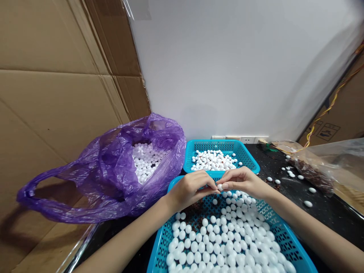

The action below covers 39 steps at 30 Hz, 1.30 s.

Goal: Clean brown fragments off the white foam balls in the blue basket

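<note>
In the head view, my right hand (241,180) pinches a small white ball (220,187) between thumb and fingertips. My left hand (196,185) meets it from the other side, its fingertips pressed together against the ball; whatever else they pinch is too small to make out. Both hands are above the back part of a large blue plastic basket (295,242). Many loose white balls (212,237) fill most of that basket. Small reddish-brown bits (196,210) lie at its back left, partly hidden under my left hand.
A smaller blue basket (250,161) with more white balls stands behind. On the left, a purple plastic bag (113,170) gapes open over white balls. Several balls lie on the black tabletop (292,201) beside a clear bag of reddish-brown bits (314,174). Cardboard (57,94) stands left.
</note>
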Tool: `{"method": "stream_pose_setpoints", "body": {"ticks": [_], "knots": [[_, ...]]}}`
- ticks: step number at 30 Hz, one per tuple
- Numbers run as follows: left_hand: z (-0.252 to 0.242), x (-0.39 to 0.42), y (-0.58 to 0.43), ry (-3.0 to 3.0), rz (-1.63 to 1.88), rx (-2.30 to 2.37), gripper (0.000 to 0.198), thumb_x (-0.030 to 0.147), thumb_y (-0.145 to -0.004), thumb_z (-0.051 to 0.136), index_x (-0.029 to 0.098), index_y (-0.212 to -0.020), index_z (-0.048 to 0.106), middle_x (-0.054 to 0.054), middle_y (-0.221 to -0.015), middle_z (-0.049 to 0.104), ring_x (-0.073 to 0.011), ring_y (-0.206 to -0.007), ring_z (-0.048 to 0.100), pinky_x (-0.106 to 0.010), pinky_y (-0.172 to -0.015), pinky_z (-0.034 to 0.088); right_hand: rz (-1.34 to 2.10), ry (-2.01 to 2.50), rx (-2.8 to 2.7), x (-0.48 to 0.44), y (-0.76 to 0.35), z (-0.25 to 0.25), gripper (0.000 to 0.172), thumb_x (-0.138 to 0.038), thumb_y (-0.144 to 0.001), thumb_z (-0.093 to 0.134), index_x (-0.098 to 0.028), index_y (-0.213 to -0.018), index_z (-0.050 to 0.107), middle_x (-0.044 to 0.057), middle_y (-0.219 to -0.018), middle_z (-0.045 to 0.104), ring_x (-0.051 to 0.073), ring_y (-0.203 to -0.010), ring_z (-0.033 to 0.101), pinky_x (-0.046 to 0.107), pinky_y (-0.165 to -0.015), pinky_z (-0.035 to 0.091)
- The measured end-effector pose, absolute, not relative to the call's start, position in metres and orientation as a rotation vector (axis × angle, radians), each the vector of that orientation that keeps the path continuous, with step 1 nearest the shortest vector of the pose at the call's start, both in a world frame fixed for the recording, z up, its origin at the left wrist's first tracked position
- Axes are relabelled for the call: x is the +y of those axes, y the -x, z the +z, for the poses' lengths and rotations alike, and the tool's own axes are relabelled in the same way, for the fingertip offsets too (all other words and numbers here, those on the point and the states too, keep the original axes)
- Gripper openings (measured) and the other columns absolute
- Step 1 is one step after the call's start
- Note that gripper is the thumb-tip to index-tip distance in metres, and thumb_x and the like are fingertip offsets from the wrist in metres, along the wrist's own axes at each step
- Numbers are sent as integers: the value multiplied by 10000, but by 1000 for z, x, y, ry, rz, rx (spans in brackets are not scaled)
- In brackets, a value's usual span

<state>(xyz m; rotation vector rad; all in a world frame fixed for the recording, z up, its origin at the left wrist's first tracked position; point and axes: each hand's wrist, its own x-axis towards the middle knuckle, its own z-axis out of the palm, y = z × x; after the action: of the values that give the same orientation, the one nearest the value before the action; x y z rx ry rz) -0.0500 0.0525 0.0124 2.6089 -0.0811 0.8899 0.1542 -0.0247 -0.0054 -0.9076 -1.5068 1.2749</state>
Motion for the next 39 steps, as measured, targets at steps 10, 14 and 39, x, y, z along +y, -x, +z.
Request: {"method": "stream_pose_setpoints", "body": {"ticks": [10,14,39], "knots": [[11,52,50,-2589,916,-98,69,164,-848,592,114,-800,596,-56,-758,659,-133,-722,601,-262,-686,480,1276,887,-1520,-25,-153,-5,120,-207,-771,707,-209,-885,743,40,-825,717,118,-718,651,232,-672,534],[12,51,51,-2593,927,-90,69,161,-855,581,118,-802,592,-55,-763,659,-131,-728,601,-263,-690,485,1297,899,-1500,-25,-153,-6,125,-232,-773,707,-201,-890,740,44,-818,720,126,-719,657,248,-677,541],[7,53,50,-2551,989,-84,68,160,-851,584,127,-791,585,-53,-768,667,-128,-734,615,-257,-686,497,1367,904,-1429,-25,-152,-4,136,-263,-755,721,-202,-876,737,35,-821,694,122,-741,648,238,-681,547]]}}
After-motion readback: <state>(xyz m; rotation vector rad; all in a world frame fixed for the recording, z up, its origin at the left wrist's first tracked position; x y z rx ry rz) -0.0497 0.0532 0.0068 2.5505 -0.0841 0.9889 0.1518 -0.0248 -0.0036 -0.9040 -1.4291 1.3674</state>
